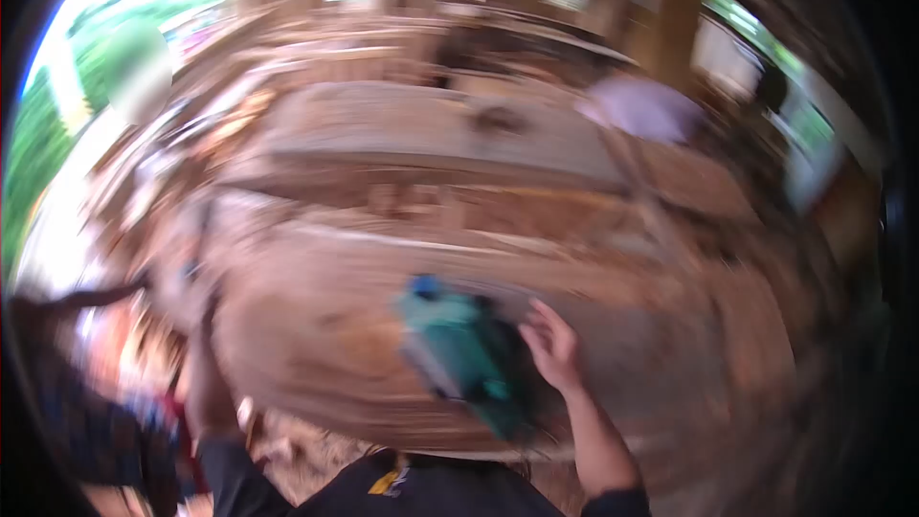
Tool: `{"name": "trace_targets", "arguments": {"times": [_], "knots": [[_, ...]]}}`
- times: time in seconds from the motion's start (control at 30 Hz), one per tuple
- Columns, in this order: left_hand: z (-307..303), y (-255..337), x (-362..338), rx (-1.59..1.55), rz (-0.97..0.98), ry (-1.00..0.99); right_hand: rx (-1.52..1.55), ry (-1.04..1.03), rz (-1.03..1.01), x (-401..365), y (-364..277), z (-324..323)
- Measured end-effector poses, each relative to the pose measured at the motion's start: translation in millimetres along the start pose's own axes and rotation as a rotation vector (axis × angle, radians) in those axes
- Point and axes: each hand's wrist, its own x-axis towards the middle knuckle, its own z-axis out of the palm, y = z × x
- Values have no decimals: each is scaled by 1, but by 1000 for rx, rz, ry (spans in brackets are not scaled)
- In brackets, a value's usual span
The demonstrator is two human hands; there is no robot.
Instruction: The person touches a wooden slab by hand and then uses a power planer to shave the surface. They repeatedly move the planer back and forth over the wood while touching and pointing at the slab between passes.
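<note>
The whole view is smeared by motion. A teal power tool (459,354) lies on a wide wooden slab (316,325) in front of me. My right hand (550,345) is at the tool's right side with its fingers spread, touching or nearly touching its body; I cannot tell whether it grips. My left hand (206,388) rests at the slab's left edge, its fingers too blurred to read. Dark sleeves cover both my arms.
More planks and a grey workbench (421,134) lie beyond the slab. A pale purple shape (646,105) sits at the back right. Wooden posts and green foliage ring the open shed. Another person's dark patterned clothing (67,421) shows at the lower left.
</note>
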Motion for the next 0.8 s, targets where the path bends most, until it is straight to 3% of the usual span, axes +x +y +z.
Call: {"name": "trace_targets", "arguments": {"times": [0.03, 0.1, 0.2, 0.27, 0.3, 0.37, 0.43, 0.5, 0.57, 0.77, 0.8], "knots": [[15, -9, 2, -19, -14, -68, -219, 138, -150, 3, 13, -28], [49, -26, -8, -21, -56, -174, -386, 300, -15, 7, 55, -110], [83, -37, -45, 31, -91, -279, -529, 474, 394, -7, 75, -270], [99, -36, -69, 64, -99, -333, -885, 688, 415, -55, 87, -380], [108, -33, -80, 75, -98, -357, -931, 705, 703, -73, 81, -425], [124, -29, -103, 91, -94, -398, -1020, 672, 924, -112, 78, -495], [130, -27, -114, 90, -96, -416, -1130, 738, 890, -151, 113, -549], [131, -27, -124, 94, -99, -427, -1099, 820, 854, -166, 112, -553], [125, -28, -127, 88, -105, -428, -931, 910, 805, -164, 68, -521], [89, -39, -124, 39, -111, -399, -896, 890, 546, -163, 69, -523], [81, -43, -126, 25, -119, -390, -757, 948, 784, -166, 70, -527]]}}
